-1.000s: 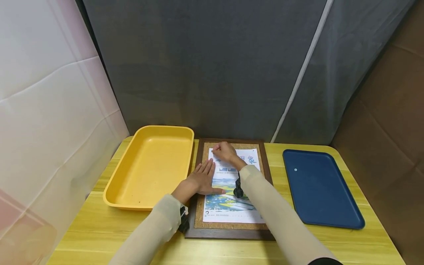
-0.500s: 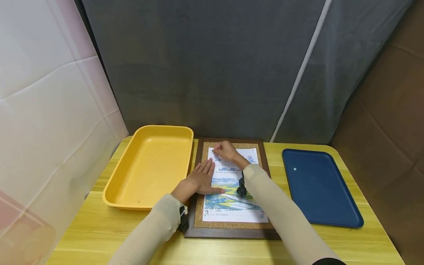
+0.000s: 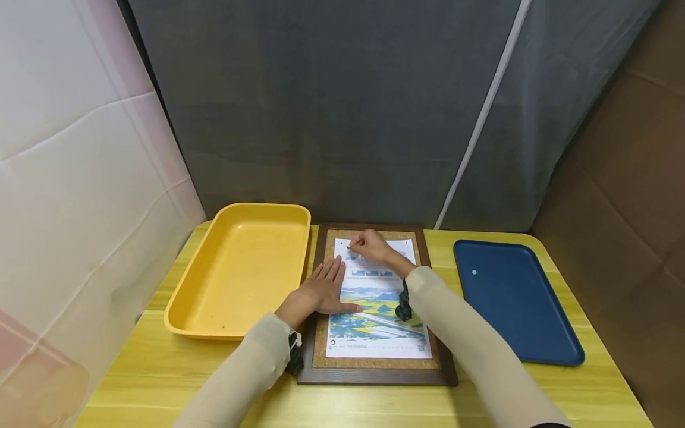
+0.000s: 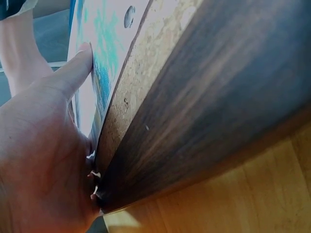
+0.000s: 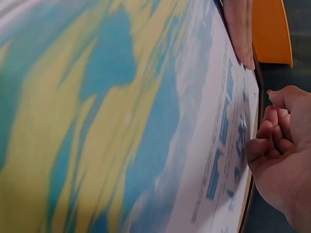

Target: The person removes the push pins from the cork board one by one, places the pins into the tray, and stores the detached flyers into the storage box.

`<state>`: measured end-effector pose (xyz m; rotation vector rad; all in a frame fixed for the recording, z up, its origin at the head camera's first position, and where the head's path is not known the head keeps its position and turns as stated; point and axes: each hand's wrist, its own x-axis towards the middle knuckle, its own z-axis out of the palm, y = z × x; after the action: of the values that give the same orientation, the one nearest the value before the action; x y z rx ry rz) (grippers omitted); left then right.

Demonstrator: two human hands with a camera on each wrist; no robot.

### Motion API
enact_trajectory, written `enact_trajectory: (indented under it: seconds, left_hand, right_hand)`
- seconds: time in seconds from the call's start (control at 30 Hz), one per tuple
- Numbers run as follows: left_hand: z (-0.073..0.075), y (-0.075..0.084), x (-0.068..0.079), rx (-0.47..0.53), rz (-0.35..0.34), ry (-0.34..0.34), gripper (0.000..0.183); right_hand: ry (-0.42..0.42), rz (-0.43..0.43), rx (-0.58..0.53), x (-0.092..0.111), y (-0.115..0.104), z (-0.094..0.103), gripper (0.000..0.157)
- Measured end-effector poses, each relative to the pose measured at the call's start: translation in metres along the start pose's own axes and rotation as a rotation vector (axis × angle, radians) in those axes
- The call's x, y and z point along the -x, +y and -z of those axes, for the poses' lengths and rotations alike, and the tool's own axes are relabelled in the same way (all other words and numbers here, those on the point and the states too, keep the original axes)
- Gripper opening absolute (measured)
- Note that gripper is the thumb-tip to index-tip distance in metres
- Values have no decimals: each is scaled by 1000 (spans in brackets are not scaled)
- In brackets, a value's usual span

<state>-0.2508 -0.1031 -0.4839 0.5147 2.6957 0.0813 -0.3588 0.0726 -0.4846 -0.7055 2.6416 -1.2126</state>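
Observation:
A printed poster (image 3: 369,297) with a painted landscape and blue lettering lies on a cork board (image 3: 374,363) in a dark brown frame (image 3: 369,376). My left hand (image 3: 325,292) presses flat on the poster's left edge, fingers spread; in the left wrist view its thumb (image 4: 75,68) reaches over the sheet. My right hand (image 3: 371,246) is just over the top lettering, its fingers curled and fingertips near the upper left corner. A tiny dark spot shows at those fingertips; I cannot tell whether it is held. A small dark tack-like dot (image 3: 341,242) marks that corner.
To the left stands a deep yellow tray (image 3: 241,333) with a few dark specks inside. A blue tray (image 3: 527,309) on the right holds one small white round piece (image 3: 474,272). Behind the wooden table (image 3: 187,380) hangs a grey curtain (image 3: 321,119).
My right hand has moved slightly right, away from the poster's upper left corner, uncovering the dark dot there. My left hand has stayed pressed in place.

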Motion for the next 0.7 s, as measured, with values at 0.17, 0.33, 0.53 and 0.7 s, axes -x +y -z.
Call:
enact_trajectory:
  seconds: [0.17, 0.33, 0.53, 0.7]
  left_hand:
    - [6, 4, 8, -15, 4, 16, 122]
    - [2, -1, 4, -13, 4, 0, 123]
    - [1, -2, 4, 11, 5, 5, 125]
    - [2, -2, 6, 17, -8, 19, 128]
  right_hand:
    - [-13, 13, -12, 11, 3, 10, 14]
    - [-31, 15, -17, 22, 2, 18, 15]
    - [-19, 7, 1, 31, 3, 22, 12]
    - [-26, 17, 11, 41, 2, 29, 11]
